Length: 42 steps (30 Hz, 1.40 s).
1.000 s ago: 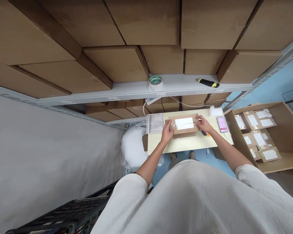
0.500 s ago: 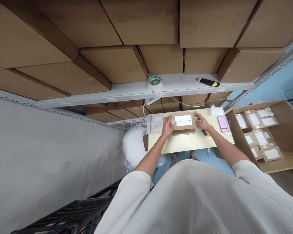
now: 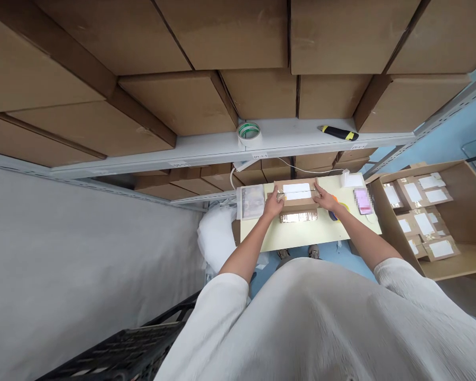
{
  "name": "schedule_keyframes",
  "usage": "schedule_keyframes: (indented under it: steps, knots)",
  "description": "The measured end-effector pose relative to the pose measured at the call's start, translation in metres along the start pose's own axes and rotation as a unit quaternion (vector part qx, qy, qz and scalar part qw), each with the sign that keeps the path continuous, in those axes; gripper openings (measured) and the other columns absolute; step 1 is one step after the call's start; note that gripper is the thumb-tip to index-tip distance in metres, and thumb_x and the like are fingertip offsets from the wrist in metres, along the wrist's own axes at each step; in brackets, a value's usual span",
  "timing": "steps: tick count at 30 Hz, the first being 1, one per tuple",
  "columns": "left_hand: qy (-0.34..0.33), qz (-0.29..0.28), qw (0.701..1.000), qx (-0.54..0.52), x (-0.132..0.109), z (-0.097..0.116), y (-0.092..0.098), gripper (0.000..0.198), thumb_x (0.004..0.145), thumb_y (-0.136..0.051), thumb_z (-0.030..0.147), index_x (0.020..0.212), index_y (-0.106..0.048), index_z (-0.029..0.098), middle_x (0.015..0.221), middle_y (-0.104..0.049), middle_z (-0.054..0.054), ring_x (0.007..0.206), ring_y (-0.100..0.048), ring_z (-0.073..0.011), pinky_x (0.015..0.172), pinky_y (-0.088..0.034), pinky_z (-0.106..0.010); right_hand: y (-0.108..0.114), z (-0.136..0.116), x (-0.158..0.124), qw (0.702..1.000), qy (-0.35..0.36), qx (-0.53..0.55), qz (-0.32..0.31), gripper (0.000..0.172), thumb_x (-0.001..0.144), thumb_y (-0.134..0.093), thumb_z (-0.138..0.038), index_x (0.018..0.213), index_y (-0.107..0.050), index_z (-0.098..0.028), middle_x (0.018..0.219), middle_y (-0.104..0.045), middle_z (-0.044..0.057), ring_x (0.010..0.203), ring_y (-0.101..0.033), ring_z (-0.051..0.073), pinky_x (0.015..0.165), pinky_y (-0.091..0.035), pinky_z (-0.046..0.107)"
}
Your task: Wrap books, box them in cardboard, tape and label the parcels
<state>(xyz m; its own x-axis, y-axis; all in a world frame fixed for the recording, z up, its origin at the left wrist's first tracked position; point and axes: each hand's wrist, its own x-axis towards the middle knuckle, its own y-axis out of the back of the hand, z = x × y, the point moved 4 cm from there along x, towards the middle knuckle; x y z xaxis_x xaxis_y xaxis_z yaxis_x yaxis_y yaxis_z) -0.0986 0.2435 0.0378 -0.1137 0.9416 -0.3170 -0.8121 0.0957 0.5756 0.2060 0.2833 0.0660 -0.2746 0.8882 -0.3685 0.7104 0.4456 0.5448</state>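
Note:
A small cardboard box (image 3: pixel 297 203) with a white label (image 3: pixel 296 191) on top is between my hands above the table. My left hand (image 3: pixel 275 203) grips its left end, thumb up along the edge. At the right end my right hand (image 3: pixel 325 198) holds it in the same way. Shiny clear tape shows at both ends of the box. Nearer to me, a taped brown cardboard piece (image 3: pixel 299 217) lies on the table, partly hidden by the box. A tape roll (image 3: pixel 343 210) with a yellow rim lies just beyond my right wrist, partly covered by the forearm.
The pale yellow table (image 3: pixel 289 238) also bears a phone (image 3: pixel 364 201) and a clear plastic sleeve (image 3: pixel 253 201). At the right stands a large carton (image 3: pixel 474 206) with several labelled boxes. A shelf (image 3: pixel 285 138) holds a tape roll (image 3: pixel 249 133) and a utility knife (image 3: pixel 338 133).
Both hands have shifted their grip on the box ends. The box has tilted, so its near side now shows. More light glints off the taped piece in front.

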Motion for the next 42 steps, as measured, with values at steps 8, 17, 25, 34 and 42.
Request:
schedule_keyframes:
  steps: [8, 17, 25, 34, 42]
  knots:
    - [-0.027, -0.006, 0.999, 0.045, -0.048, -0.014, -0.007, 0.084, 0.101, -0.059, 0.038, 0.176, -0.027, 0.019, 0.163, -0.055, -0.02, 0.15, -0.053, -0.0349, 0.123, -0.044, -0.049, -0.011, 0.007, -0.035, 0.999, 0.028, -0.007, -0.019, 0.089, 0.095, -0.064, -0.045, 0.177, -0.032, -0.031, 0.17, -0.051, 0.007, 0.151, -0.053, 0.034, 0.129, -0.042, 0.052]
    - [-0.229, 0.026, 0.937, 0.263, -0.089, 0.03, -0.024, 0.054, 0.108, -0.048, 0.039, 0.159, -0.057, 0.021, 0.171, -0.047, -0.018, 0.16, -0.039, -0.0375, 0.134, -0.026, -0.06, -0.022, 0.017, -0.047, 0.998, 0.064, -0.002, -0.004, 0.088, 0.098, -0.065, -0.055, 0.175, -0.034, -0.027, 0.168, -0.053, 0.012, 0.151, -0.053, 0.035, 0.127, -0.044, 0.052]
    - [-0.21, 0.016, 0.927, 0.311, -0.091, 0.036, -0.029, 0.054, 0.109, -0.045, 0.04, 0.159, -0.058, 0.023, 0.169, -0.051, -0.017, 0.157, -0.043, -0.0385, 0.13, -0.032, -0.061, 0.01, 0.076, -0.07, 0.984, -0.022, -0.01, 0.178, 0.055, 0.101, -0.05, -0.039, 0.152, -0.061, -0.02, 0.147, -0.067, 0.017, 0.131, -0.066, 0.033, 0.113, -0.055, 0.05]
    - [-0.179, 0.002, 0.93, 0.322, -0.092, 0.04, -0.03, 0.056, 0.109, -0.044, 0.042, 0.159, -0.057, 0.022, 0.171, -0.048, -0.018, 0.158, -0.042, -0.0387, 0.129, -0.034, -0.062, 0.001, 0.123, -0.067, 0.975, -0.167, -0.129, 0.073, 0.031, 0.097, -0.059, -0.043, 0.114, -0.072, -0.02, 0.117, -0.076, 0.015, 0.104, -0.073, 0.032, 0.09, -0.058, 0.044]
    - [-0.156, -0.003, 0.946, 0.283, -0.089, 0.036, -0.033, 0.057, 0.107, -0.048, 0.041, 0.16, -0.056, 0.024, 0.173, -0.046, -0.017, 0.161, -0.038, -0.0394, 0.132, -0.03, -0.063, -0.017, 0.131, -0.059, 0.973, -0.138, -0.135, 0.128, 0.038, 0.095, -0.063, -0.056, 0.115, -0.067, -0.023, 0.103, -0.075, 0.017, 0.118, -0.068, 0.04, 0.108, -0.049, 0.063]
